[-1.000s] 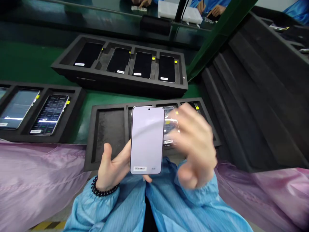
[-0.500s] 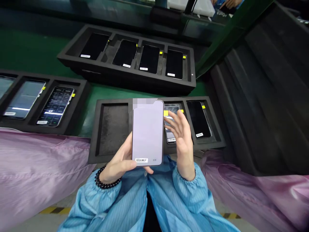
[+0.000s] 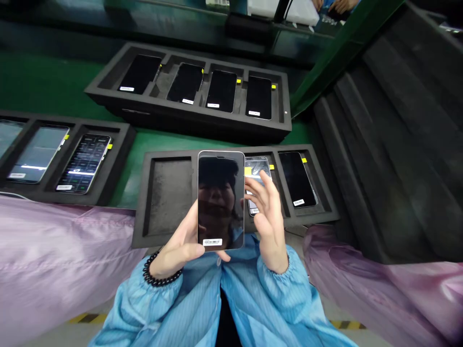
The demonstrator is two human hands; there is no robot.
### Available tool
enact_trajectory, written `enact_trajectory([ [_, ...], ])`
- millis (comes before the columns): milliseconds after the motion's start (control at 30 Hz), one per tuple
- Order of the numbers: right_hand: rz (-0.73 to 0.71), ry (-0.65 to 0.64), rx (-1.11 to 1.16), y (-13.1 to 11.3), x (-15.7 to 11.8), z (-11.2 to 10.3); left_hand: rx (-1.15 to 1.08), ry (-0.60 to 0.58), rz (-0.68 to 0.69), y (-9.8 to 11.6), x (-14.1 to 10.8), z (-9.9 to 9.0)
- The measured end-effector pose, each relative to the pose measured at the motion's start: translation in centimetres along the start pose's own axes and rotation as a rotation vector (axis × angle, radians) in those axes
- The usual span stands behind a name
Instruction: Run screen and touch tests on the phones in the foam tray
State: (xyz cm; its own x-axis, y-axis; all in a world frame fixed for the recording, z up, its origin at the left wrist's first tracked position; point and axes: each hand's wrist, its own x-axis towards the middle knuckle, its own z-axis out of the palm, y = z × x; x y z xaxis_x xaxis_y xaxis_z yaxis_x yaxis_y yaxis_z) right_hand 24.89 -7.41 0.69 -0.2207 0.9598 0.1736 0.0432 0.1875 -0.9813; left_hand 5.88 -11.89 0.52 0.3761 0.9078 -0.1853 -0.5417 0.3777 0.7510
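A phone (image 3: 221, 207) with a dark, reflecting screen stands upright in my left hand (image 3: 179, 248), the thumb at its lower left corner by a white barcode label. My right hand (image 3: 266, 217) is beside the phone's right edge, fingers apart and bent; whether the fingertips touch that edge I cannot tell. Behind them lies a black foam tray (image 3: 139, 226). Its left compartment holds nothing, a lit phone (image 3: 254, 207) lies partly hidden behind my right hand, and a dark phone (image 3: 297, 180) is in the right compartment.
Farther back, another foam tray (image 3: 188, 113) holds several dark phones. A third tray (image 3: 117, 154) at the left carries phones with lit screens. Large black foam pieces (image 3: 390, 144) stand at the right, past a green post (image 3: 343, 58). Another person's hands (image 3: 342, 6) show at the top.
The held phone's screen has gone from plain pale to dark. My right hand has shifted slightly left and down, its thumb now more apart from the fingers.
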Motion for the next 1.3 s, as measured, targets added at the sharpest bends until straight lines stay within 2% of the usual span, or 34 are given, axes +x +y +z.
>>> enact_trajectory([
  [167,0.025,-0.069,-0.016,-0.16,-0.53,0.52,0.051,0.041,-0.025,-0.39,0.03,0.17],
  [267,0.003,-0.041,0.0,-0.15,-0.52,0.54,0.072,0.061,-0.04,-0.51,0.05,0.2],
  [467,-0.037,0.019,-0.042,0.07,-0.32,0.11,0.024,0.005,0.022,-0.15,-0.07,0.27],
  [767,-0.049,0.028,-0.027,-0.05,-0.31,0.01,0.045,0.039,-0.055,-0.34,-0.21,0.07],
  [1000,-0.056,0.025,-0.015,-0.02,-0.3,-0.03,-0.007,-0.006,-0.009,0.13,-0.34,0.08],
  [1200,-0.047,0.026,0.003,-0.2,-0.37,0.02,0.072,0.038,-0.032,-0.3,-0.42,-0.08],
  [1300,-0.049,0.028,0.006,-0.26,-0.33,0.01,0.029,0.009,-0.004,-0.07,-0.42,0.06],
])
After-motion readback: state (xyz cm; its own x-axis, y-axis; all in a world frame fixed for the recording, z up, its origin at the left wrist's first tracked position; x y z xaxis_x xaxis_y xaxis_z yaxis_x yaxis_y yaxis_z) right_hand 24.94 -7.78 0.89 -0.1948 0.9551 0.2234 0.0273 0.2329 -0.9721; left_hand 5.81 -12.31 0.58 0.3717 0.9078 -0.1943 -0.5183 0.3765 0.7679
